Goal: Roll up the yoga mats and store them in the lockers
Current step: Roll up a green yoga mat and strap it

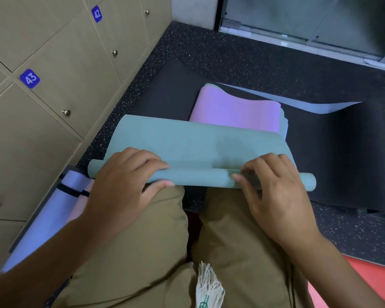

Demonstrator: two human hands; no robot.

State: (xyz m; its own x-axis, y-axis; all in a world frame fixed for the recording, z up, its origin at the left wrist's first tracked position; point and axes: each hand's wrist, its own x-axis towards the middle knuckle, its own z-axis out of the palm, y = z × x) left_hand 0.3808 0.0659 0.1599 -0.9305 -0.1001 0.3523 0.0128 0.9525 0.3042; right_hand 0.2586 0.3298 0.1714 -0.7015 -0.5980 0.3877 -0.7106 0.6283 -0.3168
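Head view: the teal yoga mat (200, 143) lies on the floor (242, 56). Its tight near roll (200, 177) is gripped by left hand (125, 181) and right hand (276, 190), fingers curled over it, apparently to keep the roll even.

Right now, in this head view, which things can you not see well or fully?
- Green mat: its far part runs under the purple mat, so its full length is hidden.
- Rolled mat with strap: the left hand and forearm cover part of it.
- Red mat: cut off by the right and bottom edges.
- Lockers: doors closed, insides not visible.
- Right hand: its fingertips are slightly blurred.
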